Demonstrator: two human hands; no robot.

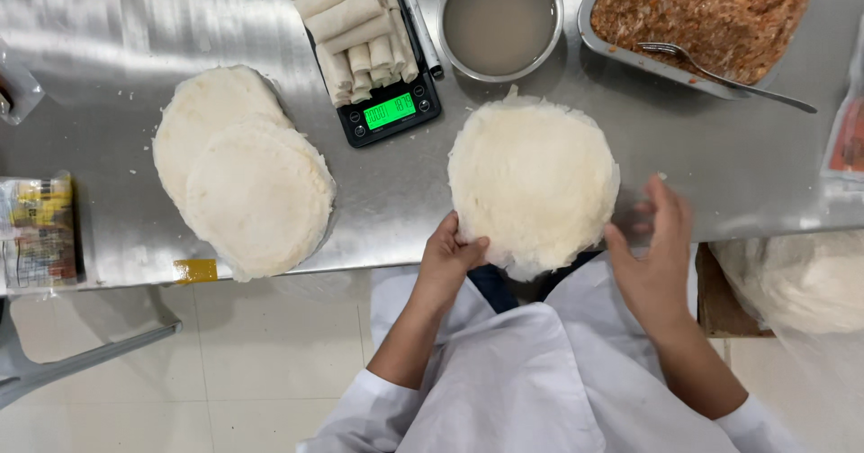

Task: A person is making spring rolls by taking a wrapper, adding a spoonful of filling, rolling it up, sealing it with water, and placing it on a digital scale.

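A round stack of thin white wrappers (533, 179) lies at the near edge of the steel table (117, 48), overhanging it slightly. My left hand (447, 260) pinches the stack's lower left rim. My right hand (652, 255) hovers at the stack's right edge, fingers apart and blurred, holding nothing. Two more wrapper stacks (241, 170) overlap on the left. Rolled spring rolls (355, 26) are piled on a black scale with a green display (390, 111).
A metal bowl of cloudy liquid (500, 21) stands behind the stack. A tray of reddish filling (711, 12) with a fork (720, 73) sits at the back right. A plastic packet (36, 228) lies far left; a bagged wrapper stack (801, 278) sits below right.
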